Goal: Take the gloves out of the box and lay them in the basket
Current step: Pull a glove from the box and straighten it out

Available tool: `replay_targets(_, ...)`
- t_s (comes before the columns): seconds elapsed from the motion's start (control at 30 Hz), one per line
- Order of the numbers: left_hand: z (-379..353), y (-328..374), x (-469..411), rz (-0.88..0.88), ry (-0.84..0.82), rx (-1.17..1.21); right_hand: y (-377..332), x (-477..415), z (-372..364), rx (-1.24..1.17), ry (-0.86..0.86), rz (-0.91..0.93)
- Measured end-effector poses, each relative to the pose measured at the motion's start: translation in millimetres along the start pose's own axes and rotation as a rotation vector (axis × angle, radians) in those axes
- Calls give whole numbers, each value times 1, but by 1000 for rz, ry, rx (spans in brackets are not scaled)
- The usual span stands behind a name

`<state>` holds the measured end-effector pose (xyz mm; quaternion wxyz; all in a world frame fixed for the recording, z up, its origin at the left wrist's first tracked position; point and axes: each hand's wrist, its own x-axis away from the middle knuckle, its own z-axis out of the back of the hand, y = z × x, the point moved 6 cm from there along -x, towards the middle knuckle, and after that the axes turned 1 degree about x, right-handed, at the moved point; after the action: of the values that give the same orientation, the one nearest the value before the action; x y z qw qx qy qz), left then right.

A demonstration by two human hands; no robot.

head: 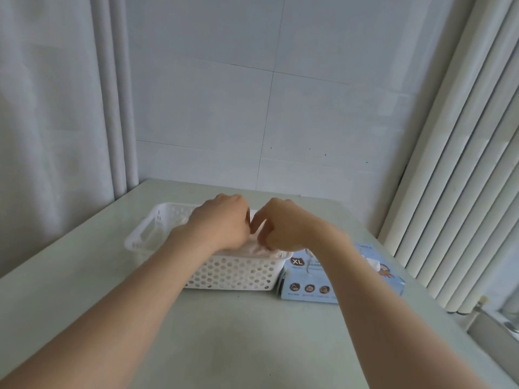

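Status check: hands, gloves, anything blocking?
Left hand and right hand both gripping gloves over the basket. Pile already inside. XL box at its right end, nothing in the way.

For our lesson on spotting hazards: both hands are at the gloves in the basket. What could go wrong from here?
1. The gloves lie heaped to the near rim of the basket. They could cling to the right hand, which pinches them, and lift out when it pulls away.
2. The box sits right under the right forearm, so a low sweep back might knock it.
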<state>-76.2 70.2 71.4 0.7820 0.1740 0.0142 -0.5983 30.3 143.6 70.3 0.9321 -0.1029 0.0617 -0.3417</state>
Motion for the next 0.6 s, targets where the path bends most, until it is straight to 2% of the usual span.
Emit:
replay_targets(0.1, 0, 25, 10, -23, 247, 10, 16, 20, 15, -151, 345, 24)
replay_targets(0.2, -13, 50, 23, -168, 451, -74, 51, 43, 14, -227, 521, -65)
replay_targets(0.3, -42, 73, 38, -367, 570, -185, 83, 64, 9, -254, 506, -169)
replay_targets(0.4, -74, 91, 48, -523, 585, -233, 97, 79, 3, -115, 365, -225)
replay_targets(0.47, -89, 100, 49, -555, 562, -258, 108, 83, -3, -69, 319, -252)
replay_targets(0.6, -98, 112, 49, -512, 545, -298, 133, 85, -11, -114, 462, -244)
